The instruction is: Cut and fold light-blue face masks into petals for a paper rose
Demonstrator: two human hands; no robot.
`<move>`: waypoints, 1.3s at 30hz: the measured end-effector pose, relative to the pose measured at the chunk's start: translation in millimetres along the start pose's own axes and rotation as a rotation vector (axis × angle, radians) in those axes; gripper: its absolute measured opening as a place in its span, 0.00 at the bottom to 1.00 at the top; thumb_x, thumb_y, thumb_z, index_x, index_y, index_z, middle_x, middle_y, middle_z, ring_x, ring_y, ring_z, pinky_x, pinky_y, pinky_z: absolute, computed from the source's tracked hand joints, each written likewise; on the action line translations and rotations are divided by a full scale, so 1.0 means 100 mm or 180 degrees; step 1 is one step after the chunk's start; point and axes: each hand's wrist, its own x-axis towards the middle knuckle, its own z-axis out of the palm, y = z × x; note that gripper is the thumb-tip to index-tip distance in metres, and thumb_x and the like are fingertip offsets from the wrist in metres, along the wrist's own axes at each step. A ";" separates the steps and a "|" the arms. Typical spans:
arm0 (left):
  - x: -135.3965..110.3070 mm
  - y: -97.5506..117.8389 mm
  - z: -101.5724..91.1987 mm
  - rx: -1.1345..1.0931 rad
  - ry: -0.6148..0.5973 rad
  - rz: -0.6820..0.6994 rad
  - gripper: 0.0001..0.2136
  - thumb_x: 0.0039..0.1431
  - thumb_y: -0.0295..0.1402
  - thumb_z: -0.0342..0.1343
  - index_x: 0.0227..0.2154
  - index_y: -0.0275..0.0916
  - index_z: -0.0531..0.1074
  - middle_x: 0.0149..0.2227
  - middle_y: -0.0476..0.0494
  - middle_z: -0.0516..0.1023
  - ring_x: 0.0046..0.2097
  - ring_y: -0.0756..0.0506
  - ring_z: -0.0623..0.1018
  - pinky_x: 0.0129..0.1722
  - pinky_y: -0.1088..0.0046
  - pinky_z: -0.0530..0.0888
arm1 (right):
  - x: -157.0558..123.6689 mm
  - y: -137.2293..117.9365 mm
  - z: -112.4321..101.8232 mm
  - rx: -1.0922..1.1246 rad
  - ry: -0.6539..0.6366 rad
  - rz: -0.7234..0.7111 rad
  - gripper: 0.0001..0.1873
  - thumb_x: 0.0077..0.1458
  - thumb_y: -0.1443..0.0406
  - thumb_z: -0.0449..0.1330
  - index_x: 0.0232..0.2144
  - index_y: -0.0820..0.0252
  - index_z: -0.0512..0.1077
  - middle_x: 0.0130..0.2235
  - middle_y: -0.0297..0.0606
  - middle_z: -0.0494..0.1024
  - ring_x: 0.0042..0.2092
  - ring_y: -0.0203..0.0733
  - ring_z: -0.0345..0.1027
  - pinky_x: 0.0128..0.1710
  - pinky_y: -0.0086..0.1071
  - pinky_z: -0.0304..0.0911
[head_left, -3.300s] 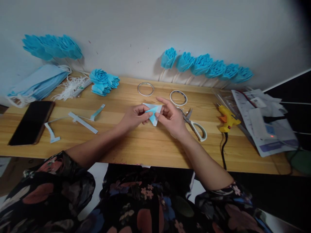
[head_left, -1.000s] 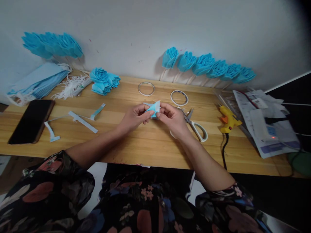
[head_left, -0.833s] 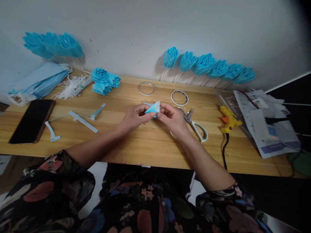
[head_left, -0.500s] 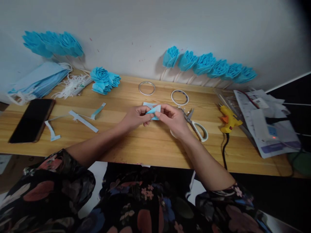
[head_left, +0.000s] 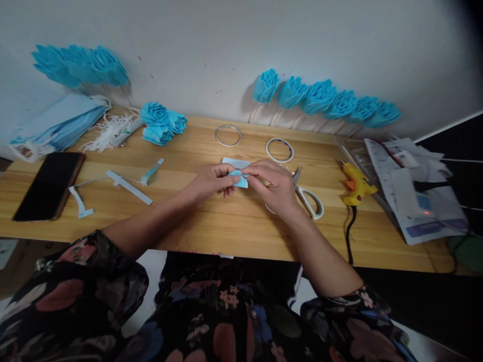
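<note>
Both my hands meet over the middle of the wooden table [head_left: 234, 226]. My left hand [head_left: 212, 182] pinches a small folded piece of light blue paper [head_left: 239, 178] from the left. From the right, my right hand [head_left: 274, 186] presses its fingertips onto the same piece, fingers curled over it. Another flat light blue piece [head_left: 234, 163] lies on the table just behind my fingers. White-handled scissors [head_left: 307, 193] rest right beside my right hand.
Two tape rolls [head_left: 228, 135] [head_left: 279, 150] lie behind my hands. A yellow glue gun [head_left: 354, 183] and papers [head_left: 411, 191] sit at right. Blue paper roses [head_left: 324, 100] lean on the wall; more roses [head_left: 160, 123], a stack of blue face masks [head_left: 56, 125], a phone [head_left: 49, 186] and cut strips [head_left: 128, 187] at left.
The blue paper stood up as a pointed triangle between my fingers a second ago; it now sits lower and folded smaller, with my right fingers curled over it.
</note>
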 end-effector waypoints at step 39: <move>0.02 0.01 0.02 0.0068 0.0128 0.0170 0.10 0.58 0.34 0.63 0.26 0.36 0.70 0.21 0.52 0.74 0.22 0.55 0.72 0.24 0.81 0.71 | 0.00 0.06 0.03 -0.0591 0.0158 -0.1032 0.20 0.63 0.73 0.57 0.50 0.45 0.79 0.41 0.37 0.81 0.41 0.42 0.73 0.42 0.40 0.66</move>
